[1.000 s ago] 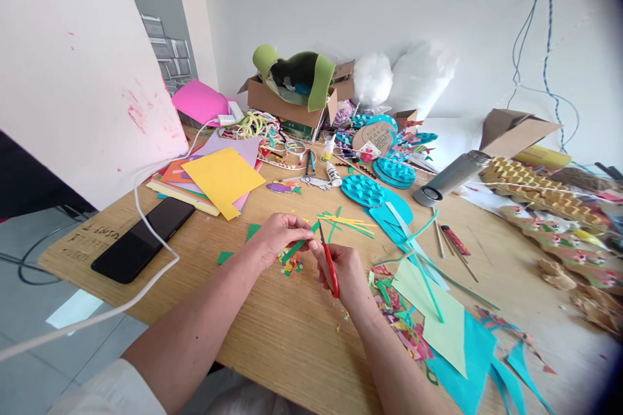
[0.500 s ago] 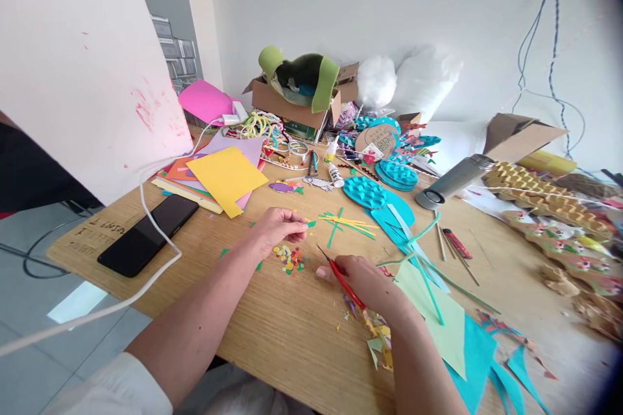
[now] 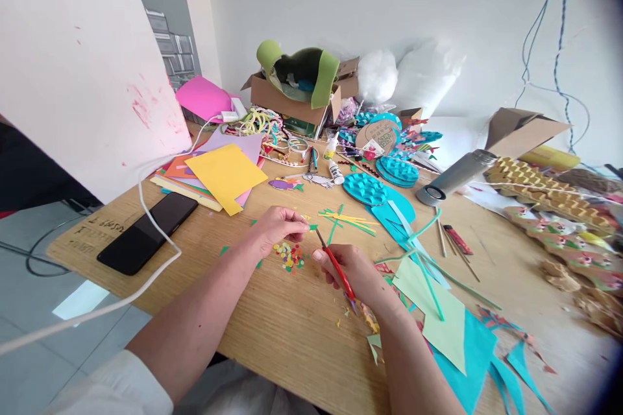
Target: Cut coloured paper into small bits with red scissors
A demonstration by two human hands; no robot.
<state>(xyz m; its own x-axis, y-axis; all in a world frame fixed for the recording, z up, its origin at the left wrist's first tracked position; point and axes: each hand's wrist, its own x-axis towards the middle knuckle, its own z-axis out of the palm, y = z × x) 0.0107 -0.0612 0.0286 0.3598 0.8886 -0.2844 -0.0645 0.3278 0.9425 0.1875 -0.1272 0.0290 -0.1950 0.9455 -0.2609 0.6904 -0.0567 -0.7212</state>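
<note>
My left hand pinches a small green piece of paper between thumb and fingertips. Red-handled scissors are gripped in my right hand, their tip beside the green paper; whether the blades touch it I cannot tell. Beneath the left hand lies a pile of small coloured paper bits, yellow, red and green. Thin green and yellow paper strips lie crossed just beyond the hands. Coloured scraps are scattered under and beside my right wrist, partly hidden by the arm.
A black phone and a stack of coloured paper are on the left, with a white cable running across the phone. To the right are a light green sheet, blue felt and a steel flask. Glue bottles stand behind.
My right hand has turned and brought the scissors up and left, their tip now close to the green paper. My left hand has hardly moved.
</note>
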